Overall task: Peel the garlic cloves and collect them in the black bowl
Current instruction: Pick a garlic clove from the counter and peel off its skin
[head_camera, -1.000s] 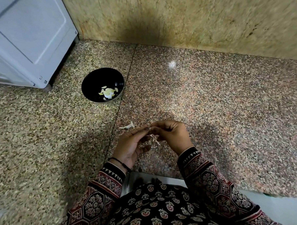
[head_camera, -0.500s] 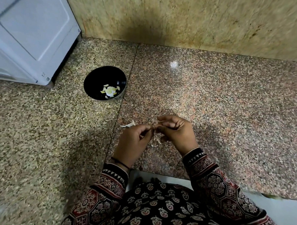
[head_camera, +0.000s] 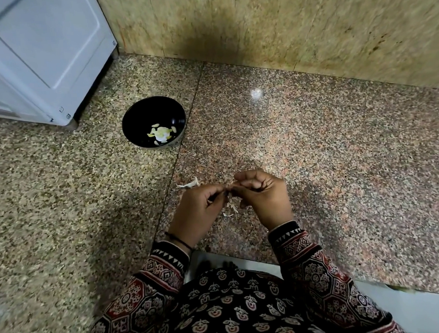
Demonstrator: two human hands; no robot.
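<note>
- Left hand (head_camera: 200,210) and right hand (head_camera: 262,197): together above the counter (head_camera: 338,148), fingertips meeting, fingers curled; both pinch a garlic clove (head_camera: 228,189), which is small and almost wholly hidden between them
- Change over the last second: the hands have kept this joined pose and barely shifted; the pale strand of skin that dangled between them now shows as loose peel flakes (head_camera: 231,207) just below the fingertips. Judged from this, skin is coming away and the clove is not yet ready for transfer
- Black bowl (head_camera: 141,119): round, glossy, deep; well apart from the hands, to their far left; contents unchanged, a small cluster of peeled cloves (head_camera: 161,133), pale yellow-white and smooth
- Peel scrap (head_camera: 189,184): thin, papery, whitish, lying on the counter just beside the left hand
- Counter: polished speckled stone, with a seam running from the bowl toward the left wrist
- Background: mottled stone wall (head_camera: 282,25); smooth white appliance (head_camera: 44,48) at far left
</note>
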